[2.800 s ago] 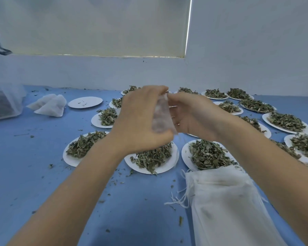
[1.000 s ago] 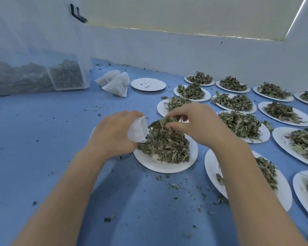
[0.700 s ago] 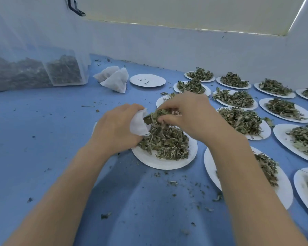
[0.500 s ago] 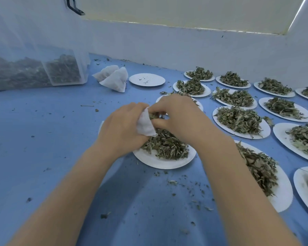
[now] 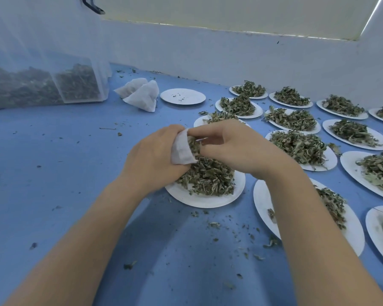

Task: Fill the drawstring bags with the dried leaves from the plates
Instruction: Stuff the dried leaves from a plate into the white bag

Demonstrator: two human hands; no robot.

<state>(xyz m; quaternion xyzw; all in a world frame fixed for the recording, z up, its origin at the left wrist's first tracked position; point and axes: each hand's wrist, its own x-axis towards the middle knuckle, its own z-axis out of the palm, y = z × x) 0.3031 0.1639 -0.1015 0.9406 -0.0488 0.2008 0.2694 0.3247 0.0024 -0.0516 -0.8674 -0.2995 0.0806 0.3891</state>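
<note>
My left hand [image 5: 153,160] grips a small white drawstring bag [image 5: 181,151] with its mouth turned to the right, just above a white plate [image 5: 208,200] heaped with dried leaves [image 5: 208,177]. My right hand [image 5: 228,144] has its fingers curled at the bag's mouth, pinching dried leaves that sit partly inside the bag. Both hands hover over the far left part of that plate.
Several more plates of dried leaves [image 5: 296,146] fill the blue table to the right and behind. An emptied plate [image 5: 182,96] and two filled bags [image 5: 142,96] lie at the back. A clear bin of leaves [image 5: 42,85] stands at far left. Leaf crumbs dot the table.
My view swung left from the bag stack to this plate. My right hand took leaves off the heap and carried them left to the bag's mouth, which my left hand raised slightly.
</note>
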